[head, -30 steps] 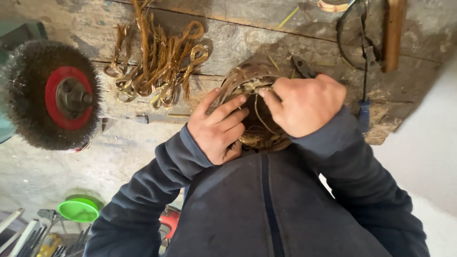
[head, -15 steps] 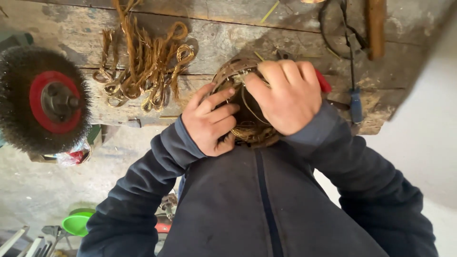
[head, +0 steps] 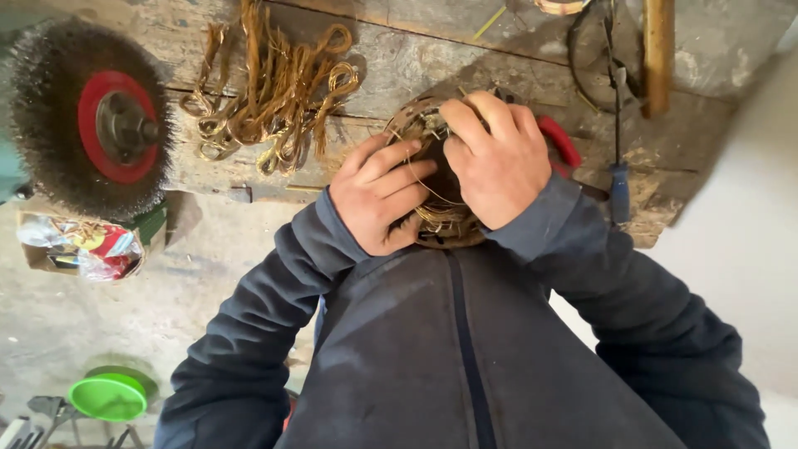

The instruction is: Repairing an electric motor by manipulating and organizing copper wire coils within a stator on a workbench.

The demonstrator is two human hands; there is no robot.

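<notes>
Two bare hands clamp a round, rusty metal core (head: 436,179) wound with thin brassy wire, held against the person's chest at the near edge of a rough, cracked wooden bench (head: 465,58). The left hand (head: 381,198) wraps the core's left side, fingers curled across its face. The right hand (head: 497,160) covers the top and right, fingertips pressed into the tangled wire. Both sleeves are dark, soft fabric.

Just behind the right hand, a red curved handle (head: 559,140) peeks out. To the left on the bench lies a loose heap of copper-coloured wire loops (head: 270,96), kinked and shiny. Farther left stands a bristly wire wheel (head: 83,125) with a red hub. A green plastic bowl (head: 108,396) sits on the floor below.
</notes>
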